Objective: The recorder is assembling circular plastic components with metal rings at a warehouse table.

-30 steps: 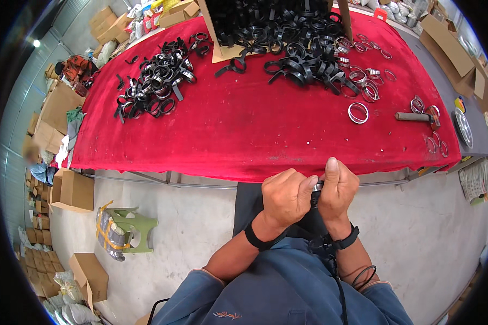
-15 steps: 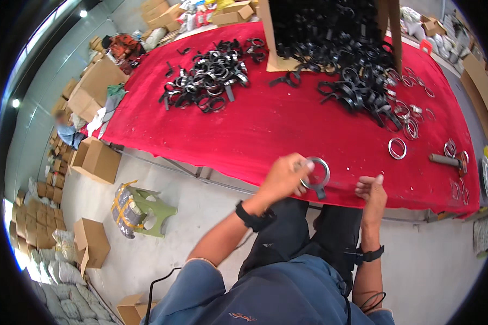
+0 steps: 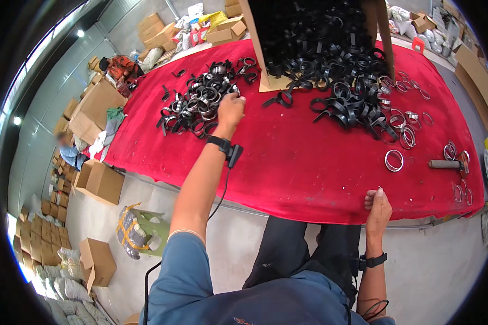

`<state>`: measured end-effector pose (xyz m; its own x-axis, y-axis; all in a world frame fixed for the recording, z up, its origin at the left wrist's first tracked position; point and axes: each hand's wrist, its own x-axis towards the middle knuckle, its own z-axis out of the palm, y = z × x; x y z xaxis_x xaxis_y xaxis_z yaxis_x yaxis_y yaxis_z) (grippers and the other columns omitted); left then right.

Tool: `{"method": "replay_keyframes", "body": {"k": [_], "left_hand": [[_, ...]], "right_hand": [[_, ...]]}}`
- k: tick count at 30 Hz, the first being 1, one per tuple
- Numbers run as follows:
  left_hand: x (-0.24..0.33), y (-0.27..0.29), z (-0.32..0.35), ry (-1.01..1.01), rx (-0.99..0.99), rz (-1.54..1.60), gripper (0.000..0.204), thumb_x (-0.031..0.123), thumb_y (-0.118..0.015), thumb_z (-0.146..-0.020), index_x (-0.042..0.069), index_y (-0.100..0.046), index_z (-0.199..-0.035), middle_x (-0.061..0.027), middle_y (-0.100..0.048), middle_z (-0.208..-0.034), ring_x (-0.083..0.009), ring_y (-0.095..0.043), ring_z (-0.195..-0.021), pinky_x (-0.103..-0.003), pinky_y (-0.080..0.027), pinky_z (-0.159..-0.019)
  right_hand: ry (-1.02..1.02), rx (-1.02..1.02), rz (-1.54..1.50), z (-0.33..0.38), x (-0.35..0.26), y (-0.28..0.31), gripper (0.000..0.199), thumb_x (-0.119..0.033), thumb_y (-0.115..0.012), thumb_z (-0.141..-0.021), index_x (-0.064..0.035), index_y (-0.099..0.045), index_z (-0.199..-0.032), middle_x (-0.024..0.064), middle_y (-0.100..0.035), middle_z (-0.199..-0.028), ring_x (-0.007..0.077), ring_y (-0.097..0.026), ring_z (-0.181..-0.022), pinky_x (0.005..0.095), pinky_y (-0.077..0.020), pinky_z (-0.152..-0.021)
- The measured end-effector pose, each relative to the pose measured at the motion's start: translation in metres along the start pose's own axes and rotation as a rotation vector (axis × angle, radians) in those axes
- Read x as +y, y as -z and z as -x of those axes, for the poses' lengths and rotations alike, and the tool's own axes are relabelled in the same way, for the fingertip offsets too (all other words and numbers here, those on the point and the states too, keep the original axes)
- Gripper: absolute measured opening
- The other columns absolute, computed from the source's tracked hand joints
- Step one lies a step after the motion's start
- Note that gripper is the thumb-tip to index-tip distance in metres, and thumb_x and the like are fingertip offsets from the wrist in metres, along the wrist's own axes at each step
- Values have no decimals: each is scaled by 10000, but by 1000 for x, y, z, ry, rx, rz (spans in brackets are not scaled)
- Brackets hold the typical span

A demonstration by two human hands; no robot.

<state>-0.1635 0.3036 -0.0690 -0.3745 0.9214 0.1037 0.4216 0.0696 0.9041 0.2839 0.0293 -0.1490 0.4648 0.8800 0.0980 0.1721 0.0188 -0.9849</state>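
My left hand [image 3: 231,112] reaches out to the right edge of the left heap of black clamp-like rings with tabs [image 3: 203,100]. Its fingers are curled, and a shiny metal ring edge shows by the fingertips; whether it is gripped I cannot make out. Near the front edge of the red-covered table, my right hand [image 3: 378,208] is half curled into a fist, thumb up, with nothing visible in it. A plain silver ring [image 3: 394,161] lies on the cloth beyond the right hand.
A tipped cardboard box [image 3: 386,49] spills a second heap of black rings [image 3: 344,105]. Bare metal rings [image 3: 406,135] and a hammer [image 3: 444,164] lie at the right. Left of the table stand a green stool [image 3: 156,233] and open cartons [image 3: 98,181]; a person [image 3: 70,151] is farther off.
My left hand has moved from the table's front edge, where it held a black-and-silver ring with a tab, forward and left to the heap. The right hand's fingers have curled in more.
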Motion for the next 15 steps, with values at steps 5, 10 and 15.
{"method": "replay_keyframes", "body": {"k": [5, 10, 15], "left_hand": [[10, -87, -23, -419, -104, -417, 792, 326, -861, -894, 7, -535, -1541, -273, -683, -1396, -410, -653, -1317, -452, -511, -1119], [-9, -104, -58, -700, -150, -645, 948, 421, -915, -824, -16, -488, -1550, -274, -621, -1461, -428, -581, -1382, -475, -474, -1154], [2, -132, -21, -580, -120, -722, 599, 298, -881, -844, 73, -633, -1341, -239, -658, -1262, -434, -670, -1172, -507, -561, -1002]], "right_hand": [[-11, 54, 116, -17, 19, 2, 407, -322, -585, -1132, 16, -733, -962, 45, -694, -774, 124, -645, -688, 301, -540, -642], [20, 96, 115, -47, -7, 8, 238, -192, -746, -1013, 43, -721, -1039, 67, -701, -822, 136, -652, -723, 332, -553, -667], [539, 115, 722, -130, -10, 48, 762, -166, -926, -771, 18, -601, -1434, 236, -641, -1440, 409, -590, -1346, 477, -476, -1157]]}}
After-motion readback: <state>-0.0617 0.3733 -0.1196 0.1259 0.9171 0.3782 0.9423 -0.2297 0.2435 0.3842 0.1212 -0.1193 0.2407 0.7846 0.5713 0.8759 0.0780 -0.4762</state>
